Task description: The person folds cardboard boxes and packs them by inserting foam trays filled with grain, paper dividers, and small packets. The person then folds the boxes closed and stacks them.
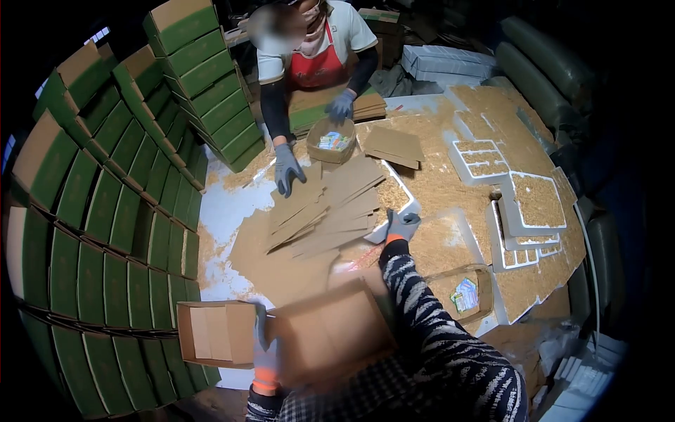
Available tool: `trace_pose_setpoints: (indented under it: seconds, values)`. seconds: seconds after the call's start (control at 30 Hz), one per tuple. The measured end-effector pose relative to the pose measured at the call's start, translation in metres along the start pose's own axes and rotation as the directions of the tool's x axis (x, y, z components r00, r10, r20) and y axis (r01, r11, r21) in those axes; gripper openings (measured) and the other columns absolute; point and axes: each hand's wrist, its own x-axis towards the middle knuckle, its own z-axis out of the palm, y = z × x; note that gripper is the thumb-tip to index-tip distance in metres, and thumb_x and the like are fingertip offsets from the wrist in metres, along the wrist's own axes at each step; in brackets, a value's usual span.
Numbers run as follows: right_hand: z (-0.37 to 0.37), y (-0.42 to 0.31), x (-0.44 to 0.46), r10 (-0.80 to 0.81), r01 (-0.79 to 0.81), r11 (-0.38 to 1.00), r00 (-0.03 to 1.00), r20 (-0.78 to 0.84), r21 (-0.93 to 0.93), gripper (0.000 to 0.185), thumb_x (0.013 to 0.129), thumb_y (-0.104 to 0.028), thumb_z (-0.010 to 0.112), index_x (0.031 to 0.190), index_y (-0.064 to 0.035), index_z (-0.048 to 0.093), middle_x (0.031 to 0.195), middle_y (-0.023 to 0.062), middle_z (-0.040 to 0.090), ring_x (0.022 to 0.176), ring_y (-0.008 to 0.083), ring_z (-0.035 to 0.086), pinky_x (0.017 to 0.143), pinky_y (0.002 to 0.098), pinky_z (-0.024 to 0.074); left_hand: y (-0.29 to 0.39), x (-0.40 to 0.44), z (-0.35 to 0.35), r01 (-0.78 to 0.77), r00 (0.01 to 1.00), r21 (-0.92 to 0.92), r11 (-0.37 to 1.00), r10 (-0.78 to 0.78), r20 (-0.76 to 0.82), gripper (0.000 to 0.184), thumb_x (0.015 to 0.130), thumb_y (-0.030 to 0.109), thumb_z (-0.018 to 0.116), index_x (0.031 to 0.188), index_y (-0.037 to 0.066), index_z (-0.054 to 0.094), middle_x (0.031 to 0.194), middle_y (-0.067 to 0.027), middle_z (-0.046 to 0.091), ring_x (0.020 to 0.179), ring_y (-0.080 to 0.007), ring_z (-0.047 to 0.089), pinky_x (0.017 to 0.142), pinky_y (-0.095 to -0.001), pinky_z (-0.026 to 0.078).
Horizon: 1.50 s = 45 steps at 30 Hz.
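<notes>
My left hand (266, 352), in a grey glove with an orange cuff, grips the left wall of an open cardboard box (334, 327) close to my body. That box is slightly blurred. Another open cardboard box (211, 330) sits just left of the hand. My right hand (403, 226), gloved alike, closes on the near corner of a white foam tray (406, 200). Loose flat cardboard sheets (316, 211) cover part of this tray and spread to its left. Some of my right fingers are hidden.
Opposite stands a person in a red apron (313, 69), gloved hands near the sheets and a carton of small packets (332, 141). Green boxes (211, 84) are stacked high at left. White foam trays (534, 204) stand at right. Another carton (485, 292) holds colourful packets. Sawdust-like material covers the table.
</notes>
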Motion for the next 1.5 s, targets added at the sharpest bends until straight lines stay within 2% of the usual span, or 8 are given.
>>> trace_pose_setpoints:
  seconds: [0.3,0.73,1.0,1.07,1.17,1.27,1.33,1.5]
  values:
    - [-0.177,-0.177,0.108,-0.2,0.205,0.978,0.972,0.125,-0.026,0.057,0.071,0.001,0.08,0.113,-0.007,0.042,0.101,0.0101,0.055,0.086,0.0208,0.058,0.077,0.0318,0.0516,-0.014,0.01,0.032,-0.139,0.989,-0.066,0.988,0.142,0.04,0.072,0.082,0.005,0.055,0.151,0.002,0.034,0.154,-0.013,0.037,0.144,-0.0281,0.03,0.121,-0.0374,0.019]
    - [-0.203,-0.363,0.09,-0.333,0.348,0.936,0.846,0.417,0.042,0.053,0.081,-0.019,0.07,0.127,-0.0023,0.049,0.114,0.0151,0.059,0.102,0.0227,0.06,0.088,0.0343,0.0522,-0.006,0.031,0.086,-0.175,0.985,-0.147,0.974,0.174,-0.023,0.073,0.077,-0.004,0.05,0.149,0.005,0.037,0.152,-0.0166,0.035,0.144,-0.0311,0.028,0.12,-0.0366,0.021]
    - [-0.164,-0.346,-0.048,0.087,0.254,0.916,0.629,0.773,-0.309,0.055,0.077,-0.02,0.077,0.125,-0.0051,0.055,0.107,0.0083,0.066,0.096,0.0168,0.065,0.085,0.0294,0.0518,0.008,0.015,0.093,-0.122,0.991,-0.412,0.903,0.13,-0.007,0.057,0.1,0.016,0.046,0.153,0.005,0.028,0.155,-0.0137,0.029,0.143,-0.025,0.028,0.118,-0.0349,0.026]
    - [-0.15,-0.319,-0.069,0.193,0.262,0.895,0.503,0.842,-0.362,0.06,0.075,-0.021,0.082,0.126,-0.0052,0.055,0.104,0.0077,0.069,0.093,0.0163,0.067,0.083,0.03,0.0527,0.002,0.008,0.094,-0.342,0.938,0.138,0.93,0.345,-0.004,0.056,0.103,0.021,0.041,0.154,0.004,0.024,0.156,-0.0135,0.028,0.143,-0.0244,0.028,0.118,-0.0347,0.027]
    - [-0.141,-0.264,-0.096,0.217,0.518,0.723,0.459,0.862,-0.458,0.064,0.076,-0.018,0.08,0.131,-0.0073,0.05,0.109,0.0122,0.066,0.093,0.0195,0.065,0.082,0.0302,0.0521,-0.004,-0.005,0.104,-0.35,0.848,0.761,0.547,0.529,0.01,0.057,0.108,0.03,0.034,0.156,0.004,0.018,0.157,-0.0134,0.025,0.142,-0.0235,0.029,0.118,-0.0346,0.028]
    - [-0.144,-0.214,-0.138,0.162,0.556,0.688,0.508,0.846,-0.466,0.073,0.078,-0.025,0.078,0.139,-0.0101,0.041,0.12,0.0203,0.063,0.106,0.0302,0.064,0.091,0.0361,0.0503,0.007,-0.004,0.083,-0.173,0.985,-0.205,0.963,0.165,-0.057,0.06,0.105,0.038,0.04,0.153,0.004,0.026,0.148,-0.0125,0.038,0.134,-0.0223,0.04,0.113,-0.0344,0.034]
    - [-0.148,-0.151,-0.118,0.077,0.604,0.722,0.415,0.907,-0.338,0.066,0.085,-0.028,0.07,0.141,-0.011,0.04,0.127,0.0225,0.058,0.116,0.0349,0.059,0.098,0.0402,0.0469,0.013,0.0,0.07,0.268,0.963,-0.917,0.295,-0.075,0.257,0.065,0.103,0.046,0.047,0.15,0.004,0.034,0.14,-0.0116,0.052,0.126,-0.0212,0.051,0.109,-0.0343,0.04]
    - [-0.148,-0.174,-0.154,0.325,0.827,0.155,0.474,0.819,-0.54,0.052,0.092,-0.027,0.059,0.137,-0.0073,0.041,0.118,0.0262,0.063,0.11,0.0421,0.061,0.095,0.0467,0.0471,-0.075,0.086,0.057,-0.062,0.986,-0.27,0.961,0.017,-0.167,0.071,0.091,0.031,0.068,0.149,0.005,0.037,0.144,-0.0211,0.045,0.131,-0.031,0.047,0.107,-0.039,0.04]
